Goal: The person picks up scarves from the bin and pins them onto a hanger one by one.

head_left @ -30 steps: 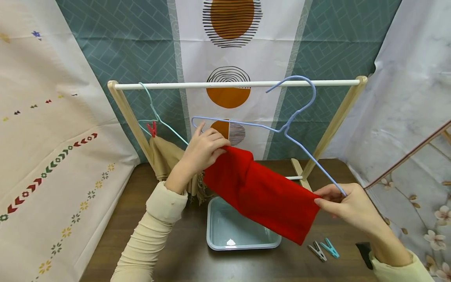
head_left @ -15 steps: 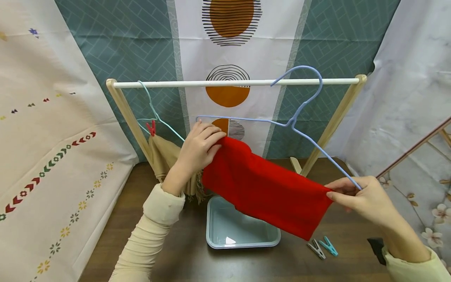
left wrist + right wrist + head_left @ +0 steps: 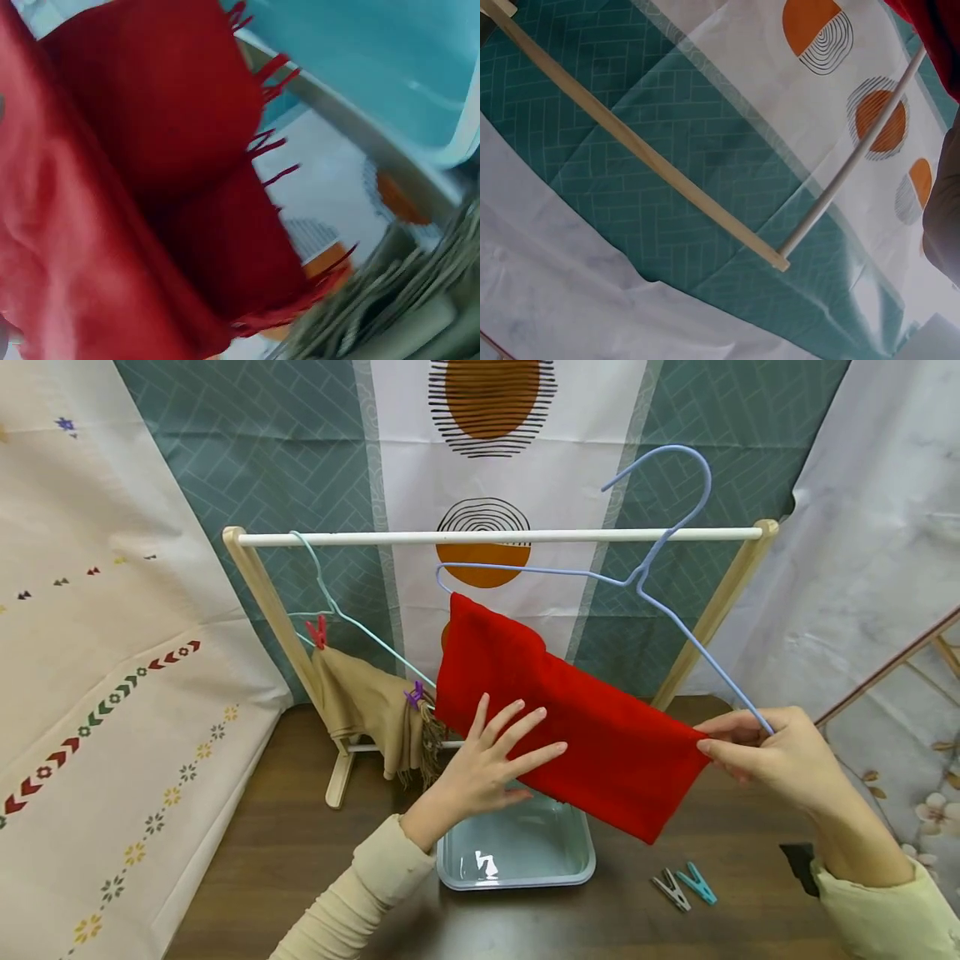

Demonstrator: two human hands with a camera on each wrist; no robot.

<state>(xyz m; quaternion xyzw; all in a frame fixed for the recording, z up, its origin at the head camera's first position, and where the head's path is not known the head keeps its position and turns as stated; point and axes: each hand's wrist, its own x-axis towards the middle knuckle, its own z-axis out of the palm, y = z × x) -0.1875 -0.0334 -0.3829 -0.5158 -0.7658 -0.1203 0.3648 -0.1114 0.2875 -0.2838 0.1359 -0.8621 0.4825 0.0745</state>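
Note:
A red fringed scarf hangs folded over a blue hanger, slanting down to the right. My right hand pinches the hanger's lower right corner together with the scarf's corner. Fingers spread, my left hand is in front of the scarf's lower left part. The hanger's hook rises above the rack's white bar. In the left wrist view the scarf fills the left side, its fringe hanging loose. Part of my right hand shows at the right wrist view's edge.
On the rack's left, a mint hanger carries a tan fringed scarf, held by a red clothespin and a purple clothespin. Below is a grey-blue tray. A grey clothespin and a turquoise clothespin lie on the table.
My left hand has let go of the scarf's upper left corner and moved down and right, fingers spreading. The blue hanger and red scarf have risen, the hook now higher above the bar.

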